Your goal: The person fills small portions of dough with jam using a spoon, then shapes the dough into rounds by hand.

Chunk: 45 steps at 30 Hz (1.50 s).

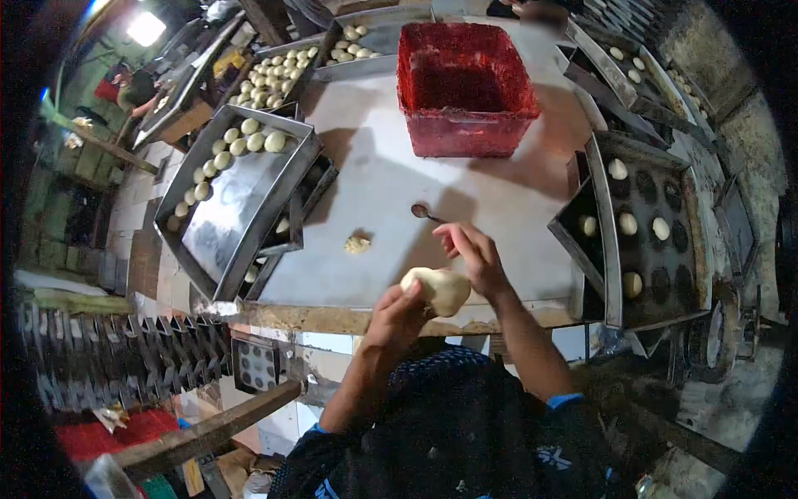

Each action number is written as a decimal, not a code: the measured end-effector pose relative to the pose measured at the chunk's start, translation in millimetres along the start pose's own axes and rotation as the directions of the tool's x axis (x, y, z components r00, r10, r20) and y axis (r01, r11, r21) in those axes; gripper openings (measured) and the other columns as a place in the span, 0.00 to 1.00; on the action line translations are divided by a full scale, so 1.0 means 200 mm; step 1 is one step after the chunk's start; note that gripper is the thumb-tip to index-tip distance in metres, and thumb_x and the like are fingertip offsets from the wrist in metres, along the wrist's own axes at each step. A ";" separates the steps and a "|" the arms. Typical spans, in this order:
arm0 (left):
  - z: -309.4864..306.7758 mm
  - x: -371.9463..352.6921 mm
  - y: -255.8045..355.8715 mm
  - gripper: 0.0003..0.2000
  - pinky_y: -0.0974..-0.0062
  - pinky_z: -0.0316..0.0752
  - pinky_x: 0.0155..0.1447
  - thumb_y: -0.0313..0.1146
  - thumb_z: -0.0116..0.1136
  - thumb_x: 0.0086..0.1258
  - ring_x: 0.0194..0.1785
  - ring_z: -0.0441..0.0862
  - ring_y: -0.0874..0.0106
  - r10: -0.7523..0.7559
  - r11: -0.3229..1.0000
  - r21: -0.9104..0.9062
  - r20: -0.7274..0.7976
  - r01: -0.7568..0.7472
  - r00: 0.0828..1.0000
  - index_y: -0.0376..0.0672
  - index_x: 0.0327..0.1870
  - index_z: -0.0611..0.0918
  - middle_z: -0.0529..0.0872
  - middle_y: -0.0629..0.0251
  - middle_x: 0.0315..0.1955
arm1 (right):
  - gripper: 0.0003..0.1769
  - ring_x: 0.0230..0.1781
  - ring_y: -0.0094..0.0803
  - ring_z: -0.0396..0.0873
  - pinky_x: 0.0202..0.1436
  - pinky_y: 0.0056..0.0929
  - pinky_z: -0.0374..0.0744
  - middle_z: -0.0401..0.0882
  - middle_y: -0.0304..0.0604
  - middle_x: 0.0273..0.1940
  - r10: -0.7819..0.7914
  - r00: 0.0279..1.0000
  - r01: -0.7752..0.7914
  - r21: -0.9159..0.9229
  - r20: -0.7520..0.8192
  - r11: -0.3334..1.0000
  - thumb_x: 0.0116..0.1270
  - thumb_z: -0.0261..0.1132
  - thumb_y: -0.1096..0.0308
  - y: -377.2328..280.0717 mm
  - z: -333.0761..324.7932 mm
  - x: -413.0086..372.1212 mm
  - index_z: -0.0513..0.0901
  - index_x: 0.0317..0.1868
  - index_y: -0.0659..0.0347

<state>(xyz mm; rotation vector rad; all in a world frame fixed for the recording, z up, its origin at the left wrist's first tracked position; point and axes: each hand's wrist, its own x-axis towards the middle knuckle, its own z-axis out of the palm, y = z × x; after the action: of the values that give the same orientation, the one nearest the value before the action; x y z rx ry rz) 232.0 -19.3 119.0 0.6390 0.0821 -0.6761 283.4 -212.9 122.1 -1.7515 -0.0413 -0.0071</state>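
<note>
A pale piece of dough (445, 291) rests in my left hand (397, 314), with the thumb pressed on its upper left side. Just above and to the right of the dough is my right hand (475, 258), its fingers curled around the handle end of a small spoon (421, 211). The spoon's round bowl points to the upper left over the table. A small crumbly lump (357, 244) lies on the pale tabletop (332, 274), left of the spoon.
A red tub (470, 133) stands at the table's far side. On the left, a metal tray (229, 200) holds several dough balls, with more trays behind it. Stacked at the right is a tray (615, 249) with dark round marks and several dough pieces.
</note>
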 end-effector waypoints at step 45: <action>-0.17 0.74 0.74 0.25 0.65 0.69 0.68 0.36 0.45 0.76 0.64 0.74 0.60 0.293 0.952 0.183 -0.322 -0.244 0.901 0.28 0.68 0.65 0.73 0.44 0.62 | 0.12 0.21 0.18 0.71 0.26 0.21 0.69 0.85 0.42 0.29 0.491 0.727 -0.341 -0.370 0.479 0.865 0.63 0.64 0.70 -0.40 -0.68 1.44 0.86 0.39 0.72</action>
<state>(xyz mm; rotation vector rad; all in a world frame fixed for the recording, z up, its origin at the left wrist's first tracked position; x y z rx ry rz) 442.4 6.4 130.2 0.8818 0.2702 -0.2963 570.9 -326.4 233.8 -1.9335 -0.0723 0.8854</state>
